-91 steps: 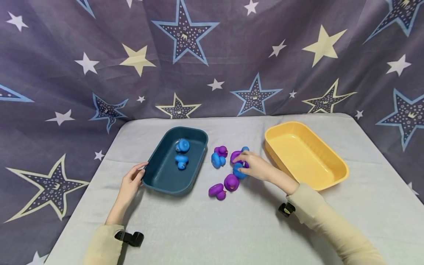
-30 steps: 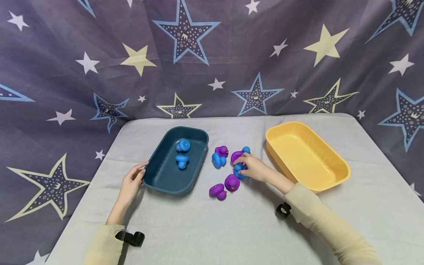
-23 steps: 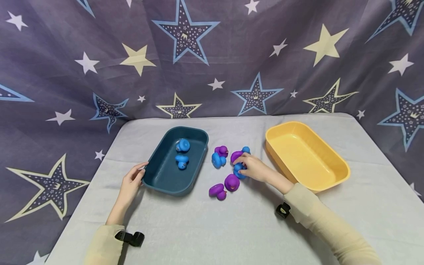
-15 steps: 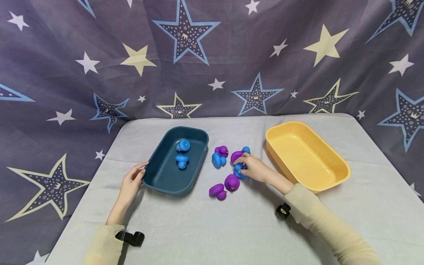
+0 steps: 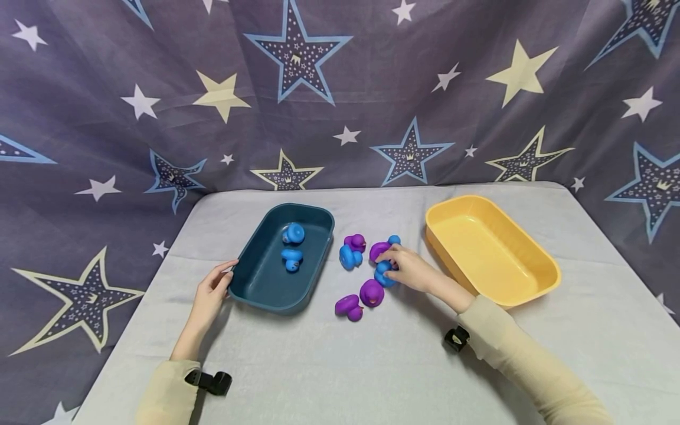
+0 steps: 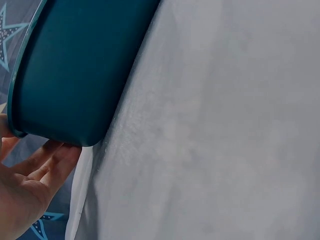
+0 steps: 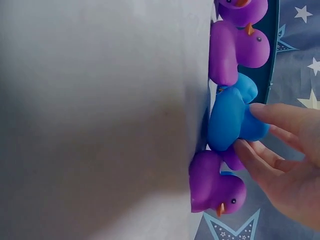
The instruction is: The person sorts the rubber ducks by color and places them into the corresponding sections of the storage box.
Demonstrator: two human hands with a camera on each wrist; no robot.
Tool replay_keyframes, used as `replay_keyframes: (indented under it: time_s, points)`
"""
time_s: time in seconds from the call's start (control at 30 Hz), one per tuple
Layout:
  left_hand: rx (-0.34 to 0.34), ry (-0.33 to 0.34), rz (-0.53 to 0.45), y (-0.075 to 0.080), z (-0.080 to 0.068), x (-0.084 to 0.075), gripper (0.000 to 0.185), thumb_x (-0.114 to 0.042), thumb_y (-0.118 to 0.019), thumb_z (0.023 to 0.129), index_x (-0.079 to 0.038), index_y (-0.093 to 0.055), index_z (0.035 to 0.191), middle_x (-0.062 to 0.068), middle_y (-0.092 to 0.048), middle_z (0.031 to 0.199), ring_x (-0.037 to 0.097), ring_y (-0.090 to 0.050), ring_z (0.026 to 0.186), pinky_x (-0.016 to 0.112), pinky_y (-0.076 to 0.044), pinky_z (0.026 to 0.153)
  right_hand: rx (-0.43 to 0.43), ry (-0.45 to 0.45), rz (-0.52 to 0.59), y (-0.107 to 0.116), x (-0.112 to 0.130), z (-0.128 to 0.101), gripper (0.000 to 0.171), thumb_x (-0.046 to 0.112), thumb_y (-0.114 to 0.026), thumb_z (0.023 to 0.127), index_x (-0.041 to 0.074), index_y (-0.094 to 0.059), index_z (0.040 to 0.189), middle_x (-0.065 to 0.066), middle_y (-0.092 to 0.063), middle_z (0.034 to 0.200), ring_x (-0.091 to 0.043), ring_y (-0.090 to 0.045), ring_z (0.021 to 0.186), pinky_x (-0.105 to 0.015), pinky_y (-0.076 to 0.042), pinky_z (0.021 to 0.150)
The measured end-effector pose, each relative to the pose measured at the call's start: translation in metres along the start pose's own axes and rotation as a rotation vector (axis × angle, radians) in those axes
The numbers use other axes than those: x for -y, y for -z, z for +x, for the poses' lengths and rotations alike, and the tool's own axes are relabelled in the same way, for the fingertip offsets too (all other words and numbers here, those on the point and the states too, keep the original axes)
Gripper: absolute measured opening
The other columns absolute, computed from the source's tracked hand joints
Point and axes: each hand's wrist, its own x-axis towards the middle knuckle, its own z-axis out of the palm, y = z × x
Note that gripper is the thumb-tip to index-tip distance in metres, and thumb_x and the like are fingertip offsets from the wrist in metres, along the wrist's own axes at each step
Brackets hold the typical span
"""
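Note:
My right hand [image 5: 411, 268] is over a cluster of rubber ducks on the table. In the right wrist view its thumb and a finger pinch a blue rubber duck [image 7: 225, 120], which sits among the others. Close to that hand are a purple duck [image 5: 379, 252], another blue duck [image 5: 394, 239] and a purple duck [image 5: 372, 293]. My left hand [image 5: 208, 298] touches the near left corner of a teal basin [image 5: 276, 308]. Its extended fingers [image 6: 62, 162] rest against the outer wall in the left wrist view. Two blue ducks [image 5: 291, 260] lie inside the basin.
A yellow basin [image 5: 491, 260] stands on the right, beside my right forearm. Between the basins are also a purple duck [image 5: 355, 242], a blue duck [image 5: 347, 258] and a purple duck [image 5: 347, 306]. A starry cloth [image 5: 340, 88] hangs behind the table.
The blue duck under my right hand has turned slightly since the earliest frame, and the fingers have shifted a little on it. My left hand and both basins have stayed in place.

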Motion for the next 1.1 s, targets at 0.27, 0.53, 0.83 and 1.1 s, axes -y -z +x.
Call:
replay_keyframes:
  time_s: [0.27,0.53,0.83,1.1]
  points:
    - [-0.007,-0.009,0.012,0.000,0.000,-0.001,0.035,-0.022,-0.046,0.096,-0.001,-0.053,0.124,-0.016,-0.059,0.085,0.003,-0.051,0.070,0.016,-0.043,0.059,-0.033,0.037,0.017,0.004,0.002,-0.001,0.027,0.004,-0.065,0.081,-0.002,-0.063,0.107,-0.014,-0.056,0.098,-0.022,-0.053,0.082,-0.031,-0.047,0.072]
    - [0.004,0.006,0.003,0.000,-0.001,-0.002,0.037,-0.022,-0.045,0.097,-0.001,-0.051,0.126,-0.017,-0.058,0.086,0.002,-0.052,0.072,0.016,-0.044,0.061,-0.034,0.033,0.034,0.007,0.005,0.000,0.029,0.006,-0.065,0.082,-0.001,-0.063,0.110,-0.012,-0.054,0.095,-0.021,-0.053,0.083,-0.029,-0.047,0.071]
    - [0.002,0.005,-0.001,0.000,-0.001,-0.002,0.036,-0.021,-0.045,0.097,-0.001,-0.051,0.126,-0.017,-0.058,0.085,0.001,-0.052,0.071,0.018,-0.044,0.060,-0.054,0.053,0.046,0.009,0.010,0.002,0.028,0.005,-0.065,0.081,-0.001,-0.063,0.108,-0.011,-0.055,0.094,-0.022,-0.055,0.084,-0.033,-0.049,0.074]
    - [0.003,0.001,0.003,0.000,-0.001,-0.002,0.036,-0.022,-0.045,0.097,-0.001,-0.051,0.126,-0.018,-0.058,0.085,0.001,-0.052,0.072,0.017,-0.044,0.060,-0.053,0.043,0.059,0.011,0.014,0.005,0.029,0.005,-0.065,0.082,-0.001,-0.063,0.110,-0.014,-0.057,0.103,-0.024,-0.057,0.089,-0.035,-0.049,0.079]
